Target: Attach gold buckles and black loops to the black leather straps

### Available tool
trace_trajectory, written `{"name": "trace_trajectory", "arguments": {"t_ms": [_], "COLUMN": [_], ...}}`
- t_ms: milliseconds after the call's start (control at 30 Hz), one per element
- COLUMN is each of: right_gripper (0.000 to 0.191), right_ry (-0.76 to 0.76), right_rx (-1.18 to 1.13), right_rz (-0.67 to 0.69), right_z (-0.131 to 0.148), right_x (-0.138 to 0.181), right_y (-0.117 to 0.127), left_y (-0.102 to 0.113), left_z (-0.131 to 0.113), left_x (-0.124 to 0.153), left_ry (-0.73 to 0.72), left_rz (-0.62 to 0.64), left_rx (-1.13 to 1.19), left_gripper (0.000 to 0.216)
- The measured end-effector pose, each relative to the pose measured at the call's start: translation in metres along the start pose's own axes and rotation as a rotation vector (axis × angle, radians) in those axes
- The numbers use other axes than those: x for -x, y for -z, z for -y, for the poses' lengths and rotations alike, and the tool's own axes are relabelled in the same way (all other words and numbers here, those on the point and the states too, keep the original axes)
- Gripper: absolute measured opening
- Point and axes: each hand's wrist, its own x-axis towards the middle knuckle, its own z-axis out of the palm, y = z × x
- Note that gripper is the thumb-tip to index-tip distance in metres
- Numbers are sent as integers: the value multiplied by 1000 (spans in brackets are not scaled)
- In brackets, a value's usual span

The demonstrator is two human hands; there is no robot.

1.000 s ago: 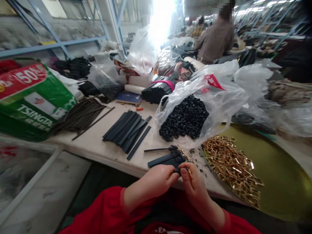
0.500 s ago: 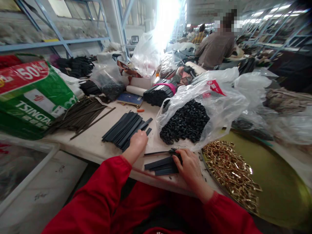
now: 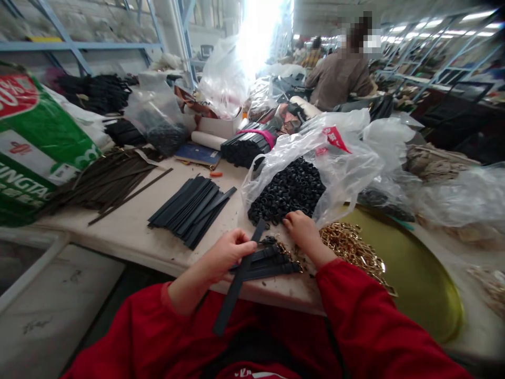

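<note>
My left hand (image 3: 230, 252) pinches a flat black strap (image 3: 236, 289), which slants from the table edge toward my lap. My right hand (image 3: 303, 231) rests at the near edge of a clear plastic bag (image 3: 355, 163), fingers curled against the small black loops (image 3: 290, 189) inside; whether a loop is between the fingertips is hidden. Between my hands lie a few black straps with gold-coloured buckles (image 3: 272, 268) at their right ends. Further left is a pile of loose black straps (image 3: 189, 210).
A round brass-coloured tray (image 3: 426, 284) at the right bears gold-coloured metal buckles (image 3: 351, 245). Brown strips (image 3: 106, 184) and a green bag (image 3: 59, 137) are at the left. Behind lie a banded strap bundle (image 3: 246, 145) and a blue notebook (image 3: 197, 155). A person (image 3: 339, 79) sits further back.
My left hand has drawn one strap off the pile and brought it nearer to me. My right hand has left the buckled straps and moved up to the loops.
</note>
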Motion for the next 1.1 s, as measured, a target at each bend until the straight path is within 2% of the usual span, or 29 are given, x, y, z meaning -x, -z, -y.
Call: {"name": "trace_trajectory", "arguments": {"t_ms": [133, 200, 367, 433, 567, 667, 733, 800, 933, 1100], "right_gripper": [8, 3, 9, 16, 25, 32, 33, 29, 22, 18], "right_ry": [9, -3, -58, -114, -428, -592, -599, -525, -301, -213], "right_rx": [-105, -212, -338, -567, -1422, -1691, -1715, -1644, -1378, -1216], "right_rz": [57, 88, 108, 175, 343, 351, 350, 349, 447, 541], "right_z": [3, 2, 4, 9, 27, 40, 45, 45, 40, 41], "right_x": [-4, -4, 9, 26, 70, 93, 101, 106, 115, 126], "right_y": [-6, -5, 8, 19, 44, 52, 53, 54, 60, 65], "left_y": [-18, -22, -27, -30, -41, -49, -52, -51, -43, -36], "left_z": [13, 17, 18, 17, 15, 17, 19, 20, 17, 7], "left_x": [5, 7, 16, 21, 30, 33, 35, 37, 46, 59], "left_ry": [164, 189, 225, 235, 229, 61, -79, -133, -102, -79], "left_rz": [67, 81, 131, 160, 189, 110, 47, 50, 149, 258], "left_rx": [300, 378, 481, 510, 468, 211, -7, -151, -299, -413], "left_gripper": [26, 29, 27, 27, 24, 22, 22, 20, 19, 21]}}
